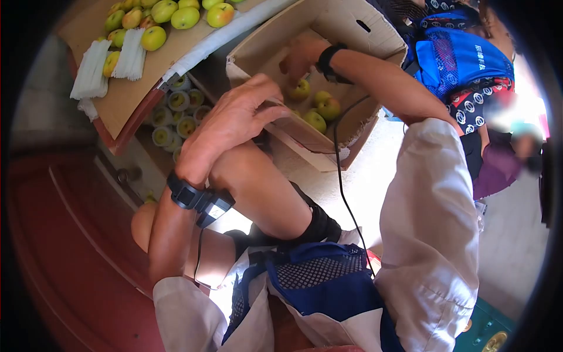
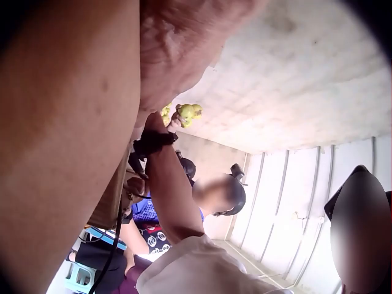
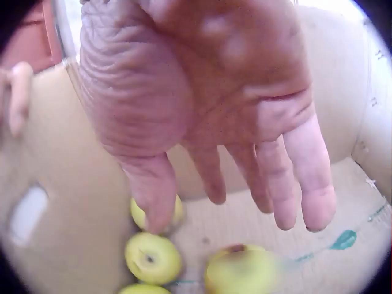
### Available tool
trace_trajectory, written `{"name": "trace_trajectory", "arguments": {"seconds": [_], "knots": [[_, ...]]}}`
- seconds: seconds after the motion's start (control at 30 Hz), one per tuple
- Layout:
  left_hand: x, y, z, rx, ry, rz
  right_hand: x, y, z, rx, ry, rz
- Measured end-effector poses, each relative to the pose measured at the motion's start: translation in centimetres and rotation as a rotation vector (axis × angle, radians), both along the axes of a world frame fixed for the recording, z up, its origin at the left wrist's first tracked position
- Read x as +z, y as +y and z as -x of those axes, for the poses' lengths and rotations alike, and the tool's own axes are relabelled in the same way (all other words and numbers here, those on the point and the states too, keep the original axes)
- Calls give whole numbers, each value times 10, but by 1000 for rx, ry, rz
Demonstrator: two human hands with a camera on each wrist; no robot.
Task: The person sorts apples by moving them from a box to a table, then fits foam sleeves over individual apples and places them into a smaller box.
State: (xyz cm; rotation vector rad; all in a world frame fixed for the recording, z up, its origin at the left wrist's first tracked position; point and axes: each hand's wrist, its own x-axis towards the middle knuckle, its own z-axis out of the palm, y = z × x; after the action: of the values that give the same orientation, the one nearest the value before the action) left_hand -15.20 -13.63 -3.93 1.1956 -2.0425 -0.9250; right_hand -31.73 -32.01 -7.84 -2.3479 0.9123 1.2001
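Observation:
My right hand (image 1: pixel 305 54) reaches down inside a cardboard box (image 1: pixel 334 23). In the right wrist view its fingers (image 3: pixel 318 184) point downward, loosely spread, with nothing between them and the thumb. A blurred yellow-green apple (image 3: pixel 242 271) appears just below these fingers. Several more apples (image 1: pixel 315 121) lie in the box; one apple (image 3: pixel 153 258) is beside the box wall, under the thumb. My left hand (image 1: pixel 234 111) lies over my raised knee, its fingers relaxed at the box's near rim and holding nothing.
Left of the box stands a cardboard-covered table (image 1: pixel 129 88) with loose apples (image 1: pixel 185 17) and stacks of white foam nets (image 1: pixel 91 70). Netted apples (image 1: pixel 179 101) sit in a container below it. A black cable (image 1: pixel 340 182) hangs across the box's side. Another person (image 1: pixel 463 58) is at the right.

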Motion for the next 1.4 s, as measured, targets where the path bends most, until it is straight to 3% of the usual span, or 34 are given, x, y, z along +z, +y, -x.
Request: {"name": "trace_trajectory", "arguments": {"seconds": [0.1, 0.2, 0.3, 0.4, 0.47, 0.5, 0.53, 0.6, 0.7, 0.8, 0.97, 1.07, 1.23, 1.4], "knots": [[-8, 4, 2, 5, 11, 27, -37, 11, 1, 78, 104, 22], [1, 5, 0, 6, -21, 11, -63, 19, 11, -1, 49, 2], [0, 6, 0, -3, -26, -8, -59, 14, 15, -129, -32, 6], [-1, 10, 0, -1, -12, 4, -20, 12, 18, -322, -217, 58], [-1, 13, -1, -16, -9, 4, 18, -3, 24, -172, -525, 89], [-1, 15, -3, -2, -26, -7, 45, 0, 21, -215, -636, 109], [-1, 16, -5, 10, -42, -15, 84, 13, 24, -388, -736, -32], [-2, 18, -3, 16, -48, -12, 105, 11, 22, -147, -745, 205], [-3, 22, 3, -5, -45, -1, 144, 27, -1, -168, -852, 111], [-2, 27, 3, -13, -66, 0, 138, 28, -40, -197, -1049, -46], [-11, 25, 4, -22, -27, 46, 82, 1, -129, -9, -958, 107], [-16, 24, 4, -22, -9, 61, 74, 0, -159, 35, -859, 181], [-7, 24, 2, -23, -39, 11, 67, 11, -169, 8, -928, 409], [-12, 25, 5, -26, 0, 55, 64, 8, -152, 47, -946, 419]]}}
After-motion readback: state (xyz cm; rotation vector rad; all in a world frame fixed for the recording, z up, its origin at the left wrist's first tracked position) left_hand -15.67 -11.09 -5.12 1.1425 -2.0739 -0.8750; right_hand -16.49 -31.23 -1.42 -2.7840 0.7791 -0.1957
